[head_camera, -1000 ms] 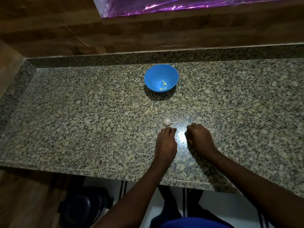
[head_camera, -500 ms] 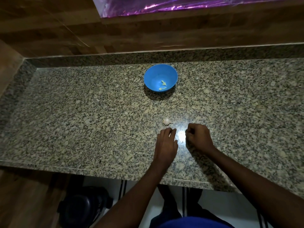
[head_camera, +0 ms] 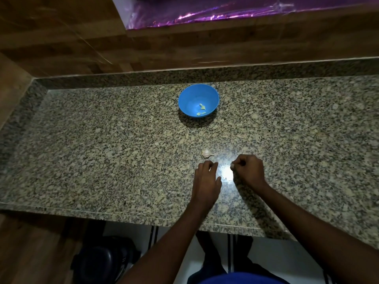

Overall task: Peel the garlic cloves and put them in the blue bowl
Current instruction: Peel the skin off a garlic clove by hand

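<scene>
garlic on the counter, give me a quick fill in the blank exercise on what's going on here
1. The bowl on the granite counter is coloured ____.
2. The pale garlic piece lies on the counter just beyond the ____ hand.
3. The number of small greenish pieces inside the bowl is ____.
4. The right hand is curled into a loose ____.

Missing words: blue; left; two; fist

Speckled granite counter, blue bowl, garlic bulb, hands resting
</scene>
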Available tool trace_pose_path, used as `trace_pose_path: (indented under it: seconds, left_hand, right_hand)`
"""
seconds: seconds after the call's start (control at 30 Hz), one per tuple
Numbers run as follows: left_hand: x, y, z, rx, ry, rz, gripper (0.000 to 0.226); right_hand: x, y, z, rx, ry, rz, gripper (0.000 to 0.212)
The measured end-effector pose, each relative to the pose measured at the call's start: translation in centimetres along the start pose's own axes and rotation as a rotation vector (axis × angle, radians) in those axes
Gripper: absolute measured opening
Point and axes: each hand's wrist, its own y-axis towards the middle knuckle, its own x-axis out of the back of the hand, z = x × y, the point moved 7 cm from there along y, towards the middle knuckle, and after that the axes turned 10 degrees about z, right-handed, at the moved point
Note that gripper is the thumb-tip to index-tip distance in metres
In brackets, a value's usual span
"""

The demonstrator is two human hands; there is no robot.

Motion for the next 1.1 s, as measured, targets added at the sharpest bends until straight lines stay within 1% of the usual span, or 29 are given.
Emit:
trace_pose_path:
  seconds: [0.07, 0.17, 0.23, 0.27, 0.33, 0.37, 0.4, 0.53, 0.67, 0.77, 0.8, 0.9, 1.0, 1.1]
  left_hand:
    - [0.3, 0.4, 0.3, 0.014, -0.066, -0.019, 0.039]
    - [1.0, 0.9, 0.8, 0.043, -0.216, -0.066, 0.025]
    - [1.5, 1.0, 0.7, 0.074, -0.377, -0.085, 0.018]
    - [1.5, 1.0, 0.6, 0.108, -0.519, -0.059, 0.016]
    - [1.1, 1.3, 0.0, 0.198, -0.847, 0.052, 0.013]
    - [1.0, 1.4, -0.4, 0.229, -0.961, 0.090, 0.012]
    - [0.9, 1.7, -0.6, 0.247, -1.017, 0.114, 0.010]
    - [0.9, 2.2, -0.9, 0.294, -1.085, 0.142, 0.003]
    - [0.5, 2.3, -0.4, 0.383, -1.165, 0.144, 0.006]
    - [0.3, 2.4, 0.5, 0.457, -1.208, 0.127, 0.009]
    - [0.3, 2.5, 0.8, 0.464, -1.200, 0.131, 0.010]
    - [0.1, 2.5, 1.5, 0.461, -1.173, 0.161, 0.010]
    - [0.0, 2.5, 1.7, 0.464, -1.204, 0.175, 0.009]
    - [-0.2, 2.6, 1.5, 0.453, -1.249, 0.203, 0.006]
  right_hand:
    - [0.2, -0.8, -0.7, -0.078, 0.230, -0.006, 0.010]
    - [-0.2, -2.1, -1.5, -0.215, 0.630, 0.068, 0.010]
    - [-0.4, -2.7, -1.7, -0.282, 0.783, 0.128, 0.011]
    - [-0.5, -3.0, -1.6, -0.296, 0.819, 0.152, 0.013]
    - [-0.5, -3.2, -1.4, -0.287, 0.814, 0.183, 0.015]
    - [-0.4, -3.2, -1.2, -0.277, 0.789, 0.193, 0.015]
    - [-0.5, -3.1, -1.1, -0.270, 0.763, 0.204, 0.014]
    - [-0.4, -2.9, -0.5, -0.253, 0.705, 0.244, 0.014]
    - [-0.1, -2.8, -0.6, -0.290, 0.698, 0.264, 0.015]
    - [0.2, -2.6, -0.9, -0.335, 0.697, 0.239, 0.004]
    - [0.3, -2.5, -1.0, -0.342, 0.695, 0.237, 0.002]
    - [0.3, -2.2, -1.3, -0.348, 0.665, 0.234, 0.008]
    - [0.1, -2.1, -1.1, -0.334, 0.644, 0.247, 0.006]
    - [0.0, -1.9, -1.0, -0.313, 0.609, 0.244, 0.011]
